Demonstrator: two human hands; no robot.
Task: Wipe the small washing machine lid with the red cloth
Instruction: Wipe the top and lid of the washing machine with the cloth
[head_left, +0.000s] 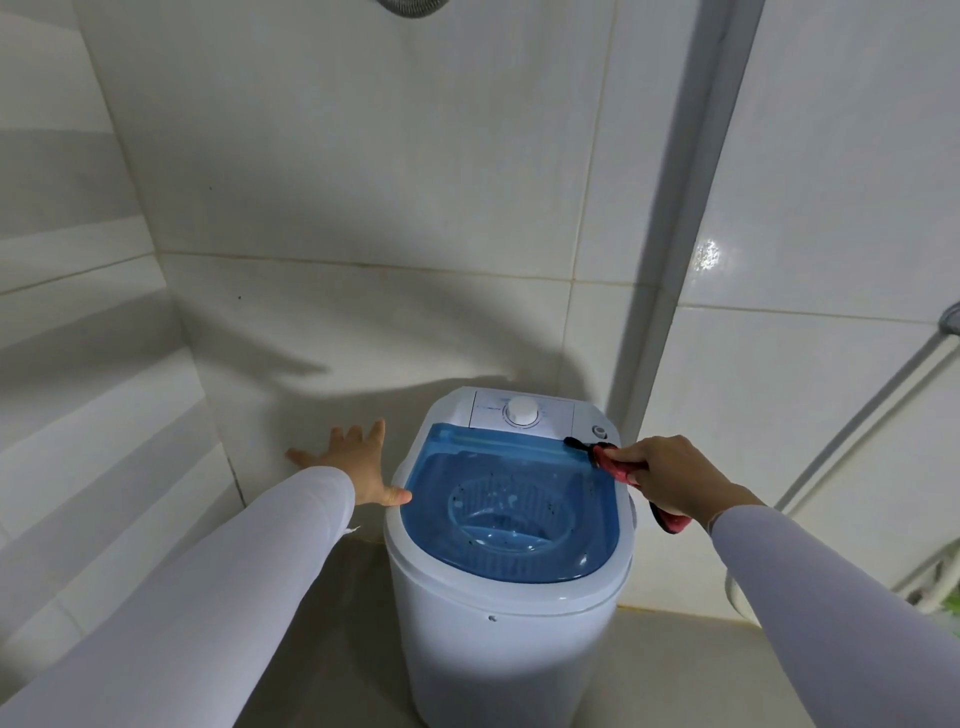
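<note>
A small white washing machine (498, 634) stands on the floor in a tiled corner. Its see-through blue lid (511, 499) is closed, and the drum shows beneath it. My right hand (670, 480) grips the red cloth (610, 460) with black trim at the lid's far right corner, where the cloth touches the lid edge. One end of the cloth hangs below my wrist. My left hand (356, 465) is spread flat, fingers apart, against the wall tile just left of the machine, its thumb close to the lid rim. It holds nothing.
A white control panel with a round dial (523, 411) sits behind the lid. A white vertical pipe (675, 291) runs down the wall right of the machine. Pipes and a white object (930, 566) stand at the far right. Beige floor surrounds the base.
</note>
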